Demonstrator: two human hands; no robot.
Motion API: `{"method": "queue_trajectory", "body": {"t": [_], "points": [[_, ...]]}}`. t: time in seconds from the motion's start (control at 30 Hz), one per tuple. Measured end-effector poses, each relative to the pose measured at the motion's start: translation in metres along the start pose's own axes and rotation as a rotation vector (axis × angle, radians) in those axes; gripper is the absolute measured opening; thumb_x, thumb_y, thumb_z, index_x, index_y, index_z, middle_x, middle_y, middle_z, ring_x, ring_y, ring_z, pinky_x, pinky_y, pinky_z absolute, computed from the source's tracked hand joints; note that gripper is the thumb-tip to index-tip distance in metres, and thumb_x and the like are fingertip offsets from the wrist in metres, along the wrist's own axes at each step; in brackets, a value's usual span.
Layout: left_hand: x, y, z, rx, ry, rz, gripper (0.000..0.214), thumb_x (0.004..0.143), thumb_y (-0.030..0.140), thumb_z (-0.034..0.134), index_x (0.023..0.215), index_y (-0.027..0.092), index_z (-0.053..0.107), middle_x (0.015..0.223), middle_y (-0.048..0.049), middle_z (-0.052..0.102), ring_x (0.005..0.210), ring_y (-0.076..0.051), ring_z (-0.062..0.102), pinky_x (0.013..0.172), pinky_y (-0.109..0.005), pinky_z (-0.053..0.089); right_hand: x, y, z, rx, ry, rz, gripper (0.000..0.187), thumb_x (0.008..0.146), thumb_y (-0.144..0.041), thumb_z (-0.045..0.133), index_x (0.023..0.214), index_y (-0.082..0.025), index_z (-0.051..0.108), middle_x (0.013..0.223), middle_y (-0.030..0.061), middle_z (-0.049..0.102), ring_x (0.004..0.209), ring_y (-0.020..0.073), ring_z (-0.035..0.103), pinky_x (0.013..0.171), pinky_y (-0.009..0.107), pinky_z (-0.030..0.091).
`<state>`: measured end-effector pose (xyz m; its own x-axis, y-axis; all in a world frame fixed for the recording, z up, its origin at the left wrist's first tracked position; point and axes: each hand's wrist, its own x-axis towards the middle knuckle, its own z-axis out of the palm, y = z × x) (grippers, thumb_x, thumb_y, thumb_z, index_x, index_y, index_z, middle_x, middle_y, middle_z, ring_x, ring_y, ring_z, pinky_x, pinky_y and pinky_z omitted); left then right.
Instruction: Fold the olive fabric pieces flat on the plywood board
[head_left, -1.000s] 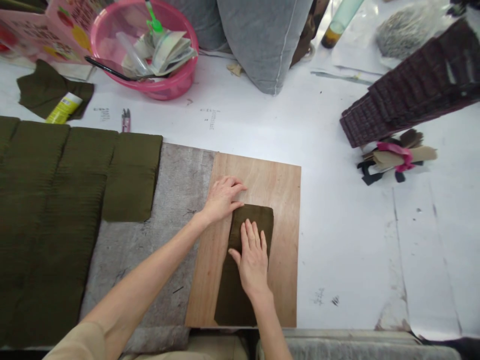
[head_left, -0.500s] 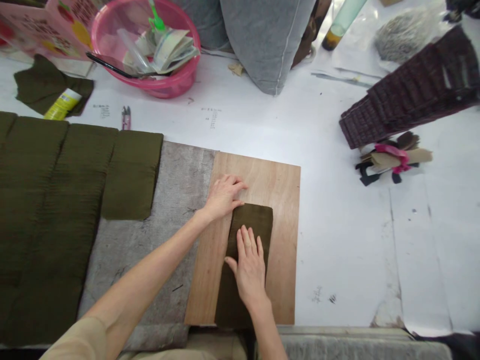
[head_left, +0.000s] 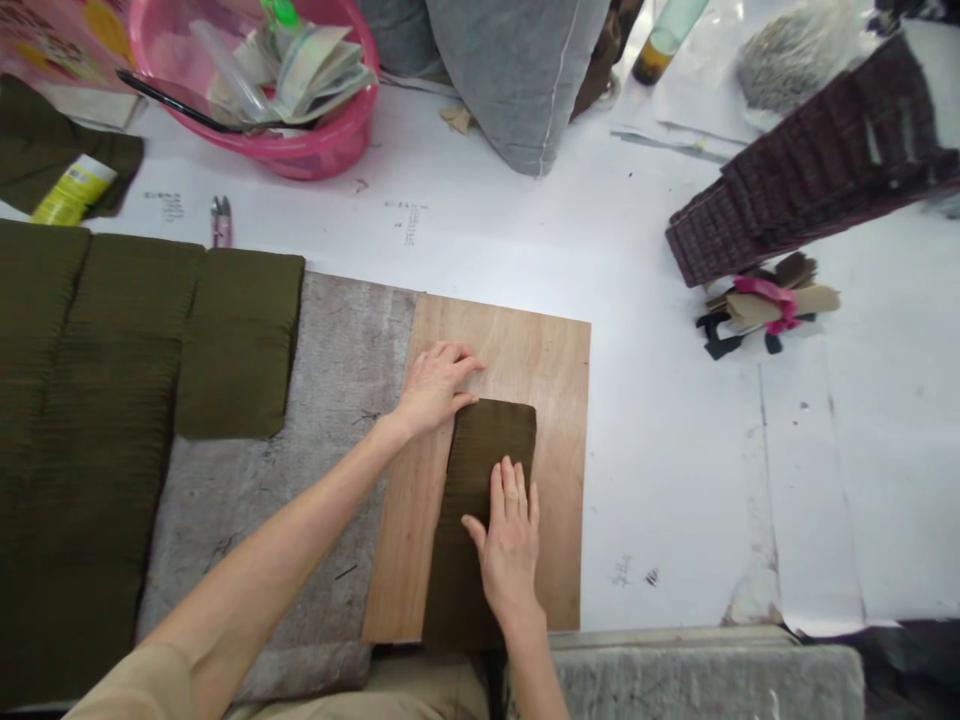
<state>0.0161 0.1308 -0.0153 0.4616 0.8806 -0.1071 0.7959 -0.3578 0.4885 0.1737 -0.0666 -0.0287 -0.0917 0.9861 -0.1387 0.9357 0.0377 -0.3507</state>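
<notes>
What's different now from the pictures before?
The right hand slid along the cloth, a little toward the person and nearer its right edge. The whole view shifted slightly too. Nothing was grabbed or let go. The left hand stayed at the cloth's far left corner, and the cloth stayed put on the board.

Bright, diffuse light from an unseen source whitens the bench [head_left: 660, 430], leaving only soft shadows. Olive fabric stacks [head_left: 82, 480] darken toward the bench's near left corner; handwriting [head_left: 411, 224] blurs past reading, and wide-angle stretch seems to splay the maroon fabric stack [head_left: 810, 160].
</notes>
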Motion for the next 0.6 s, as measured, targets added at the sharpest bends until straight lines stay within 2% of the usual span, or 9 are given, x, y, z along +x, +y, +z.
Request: {"method": "queue_trajectory", "body": {"t": [0.07,0.1,0.2,0.27,0.3,0.4,0.5,0.53,0.6], "points": [[0.0,0.0,0.0,-0.004,-0.001,0.004,0.042,0.075,0.03,0.07,0.116,0.025,0.059,0.12,-0.0068,0.055,0.114,-0.028,0.045,0.092,-0.042,0.04,-0.025,-0.004,-0.003,0.012,-0.013,0.007,0.073,0.092,-0.039,0.05,0.151,-0.016,0.013,0.151,0.012,0.031,0.142,0.0257,0.022,0.113,0.051,0.023],[0.0,0.0,0.0,-0.003,0.0,0.004,0.042,0.075,0.03,0.071,0.115,0.025,0.059,0.12,-0.0069,0.055,0.114,-0.028,0.045,0.092,-0.042,0.04,-0.025,-0.003,-0.007,0.02,-0.017,0.011,0.073,0.092,-0.04,0.049,0.151,-0.016,0.013,0.151,0.0121,0.031,0.142,0.0255,0.022,0.113,0.051,0.023],[-0.001,0.0,0.001,-0.001,0.006,0.012,0.042,0.076,0.03,0.07,0.116,0.025,0.059,0.119,-0.0072,0.055,0.113,-0.028,0.045,0.093,-0.043,0.04,0.008,0.007,-0.015,0.02,0.017,0.037,0.073,0.093,-0.043,0.048,0.151,-0.015,0.013,0.152,0.0129,0.028,0.143,0.0254,0.02,0.114,0.053,0.019],[-0.001,0.0,0.002,-0.001,0.015,0.018,0.042,0.076,0.03,0.069,0.117,0.025,0.058,0.119,-0.0074,0.054,0.113,-0.028,0.045,0.094,-0.043,0.039,0.03,0.015,-0.013,0.008,0.041,0.031,0.073,0.093,-0.042,0.047,0.151,-0.015,0.013,0.153,0.0131,0.026,0.143,0.0252,0.018,0.115,0.053,0.017],[-0.002,0.0,0.002,-0.003,0.017,0.02,0.042,0.077,0.03,0.069,0.117,0.025,0.058,0.119,-0.0074,0.054,0.113,-0.028,0.044,0.095,-0.043,0.039,0.032,0.017,-0.01,0.006,0.049,0.028,0.073,0.093,-0.042,0.047,0.151,-0.015,0.013,0.153,0.013,0.026,0.143,0.0253,0.017,0.115,0.053,0.017],[-0.002,0.0,0.002,-0.006,0.017,0.021,0.042,0.077,0.03,0.069,0.118,0.025,0.058,0.118,-0.0071,0.054,0.113,-0.027,0.044,0.095,-0.042,0.039,0.003,0.015,0.001,0.012,0.037,0.07,0.075,0.093,-0.041,0.048,0.151,-0.015,0.009,0.153,0.0136,0.026,0.143,0.0258,0.018,0.114,0.053,0.019],[-0.001,-0.001,0.002,-0.007,0.004,0.014,0.042,0.077,0.03,0.07,0.117,0.024,0.058,0.118,-0.0074,0.054,0.113,-0.028,0.044,0.095,-0.043,0.038,-0.034,0.009,-0.003,0.056,0.018,0.088,0.073,0.094,-0.042,0.046,0.151,-0.016,0.009,0.151,0.014,0.029,0.142,0.0263,0.022,0.112,0.054,0.023],[-0.001,-0.001,0.001,-0.007,-0.004,0.01,0.042,0.077,0.031,0.07,0.117,0.024,0.058,0.118,-0.0077,0.053,0.114,-0.028,0.044,0.095,-0.043,0.038,-0.037,0.009,-0.009,0.082,0.014,0.083,0.07,0.094,-0.041,0.044,0.151,-0.017,0.011,0.151,0.0136,0.03,0.141,0.0259,0.023,0.112,0.054,0.025],[-0.001,0.0,0.0,-0.002,-0.011,0.005,0.042,0.077,0.032,0.069,0.117,0.024,0.059,0.118,-0.0081,0.053,0.115,-0.029,0.043,0.094,-0.043,0.038,-0.021,0.014,-0.024,0.152,0.029,0.078,0.064,0.096,-0.039,0.042,0.15,-0.019,0.016,0.151,0.0126,0.031,0.14,0.0243,0.026,0.112,0.052,0.028]]}}
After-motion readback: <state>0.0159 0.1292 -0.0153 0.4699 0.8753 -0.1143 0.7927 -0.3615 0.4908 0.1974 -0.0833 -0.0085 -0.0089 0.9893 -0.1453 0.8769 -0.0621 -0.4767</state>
